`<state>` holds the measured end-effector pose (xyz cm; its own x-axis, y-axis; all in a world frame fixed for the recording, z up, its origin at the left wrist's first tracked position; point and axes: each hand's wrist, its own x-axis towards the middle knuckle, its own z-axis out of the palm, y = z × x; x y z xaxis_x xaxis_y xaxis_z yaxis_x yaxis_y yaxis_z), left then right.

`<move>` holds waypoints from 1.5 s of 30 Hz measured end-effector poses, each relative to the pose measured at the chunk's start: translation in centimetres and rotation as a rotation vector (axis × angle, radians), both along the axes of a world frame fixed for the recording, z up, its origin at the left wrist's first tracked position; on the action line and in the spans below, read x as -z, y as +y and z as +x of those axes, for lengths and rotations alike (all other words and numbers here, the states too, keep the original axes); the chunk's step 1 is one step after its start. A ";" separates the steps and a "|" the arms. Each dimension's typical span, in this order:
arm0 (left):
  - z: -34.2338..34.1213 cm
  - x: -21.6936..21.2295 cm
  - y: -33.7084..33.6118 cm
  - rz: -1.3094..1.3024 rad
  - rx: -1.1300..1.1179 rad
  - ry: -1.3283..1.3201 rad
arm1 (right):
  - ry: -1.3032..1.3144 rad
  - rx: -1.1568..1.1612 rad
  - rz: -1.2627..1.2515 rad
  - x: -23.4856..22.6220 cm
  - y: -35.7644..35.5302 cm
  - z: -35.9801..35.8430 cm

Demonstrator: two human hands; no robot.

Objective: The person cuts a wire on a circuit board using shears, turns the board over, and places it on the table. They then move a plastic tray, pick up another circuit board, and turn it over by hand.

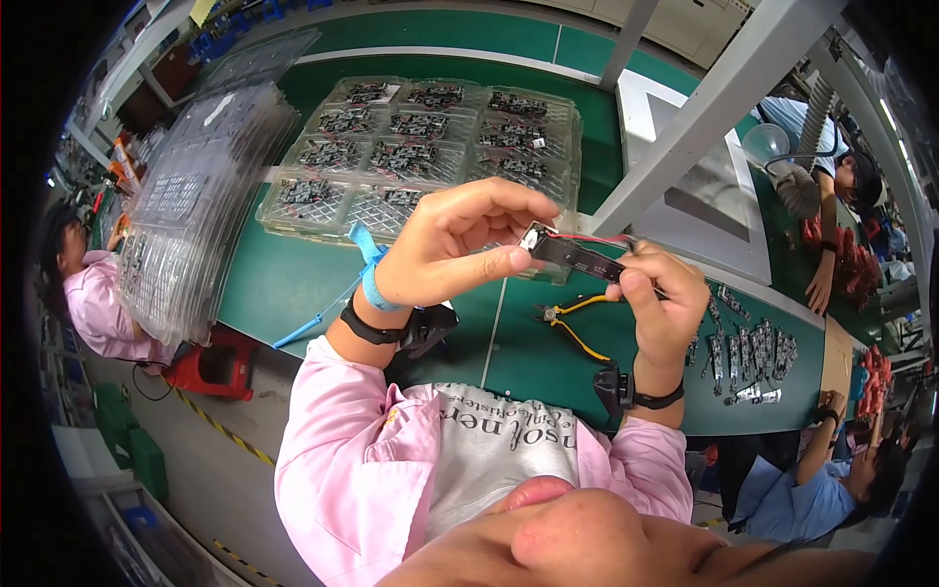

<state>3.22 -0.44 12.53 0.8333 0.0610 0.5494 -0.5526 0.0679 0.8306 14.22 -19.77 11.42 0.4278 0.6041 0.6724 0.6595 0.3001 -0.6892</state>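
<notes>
A slim black electronic module (583,260) with a pale left end and thin red wires is held up between my hands, above the green table. My left hand (460,240) pinches its pale end between thumb and fingers. At the other end, my right hand (665,293) grips it with thumb and curled fingers, which hide that tip and part of the wires. A blue strap (370,264) circles my left wrist, its blue cord trailing to the table. Below the module lie yellow-handled cutters (577,323).
Clear compartment trays (269,207) filled with similar small dark modules stand ahead of me. Stacked clear trays (196,186) rise at the left. Loose modules (748,352) lie at the right, and a grey metal post (709,117) slants over the table. Other people sit on both sides.
</notes>
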 end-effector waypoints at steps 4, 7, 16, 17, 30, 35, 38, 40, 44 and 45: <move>-0.1 -0.2 -0.4 -0.109 0.042 0.084 | 0.448 -0.157 -0.023 0.0 0.0 -0.2; 0.1 -0.1 -0.2 -0.157 0.095 0.084 | 0.663 -0.277 0.040 0.0 0.3 -0.3; 0.2 0.1 0.0 -0.217 0.200 0.064 | 0.703 -0.438 0.096 0.0 0.1 0.0; 0.2 0.1 0.0 -0.208 0.229 0.048 | 0.694 -0.441 0.100 0.1 0.1 0.0; 0.0 0.1 -0.1 -0.240 0.181 0.082 | 0.653 -0.438 0.101 -0.4 -0.1 -0.6; 0.2 0.3 0.0 -0.228 0.193 0.081 | 0.657 -0.441 0.120 -0.7 -0.2 -0.8; 0.3 0.4 0.0 -0.223 0.207 0.076 | 0.646 -0.447 0.108 -0.6 -0.4 -0.7; 0.4 0.3 -0.3 -0.232 0.206 0.067 | 0.653 -0.455 0.126 -0.5 -0.5 -0.7; 0.4 0.2 -0.5 -0.043 0.039 0.010 | 0.539 -0.374 0.102 -0.6 -0.6 -0.8; 0.3 0.2 -0.5 0.163 -0.116 -0.028 | 0.407 -0.264 0.045 -0.7 -0.5 -0.9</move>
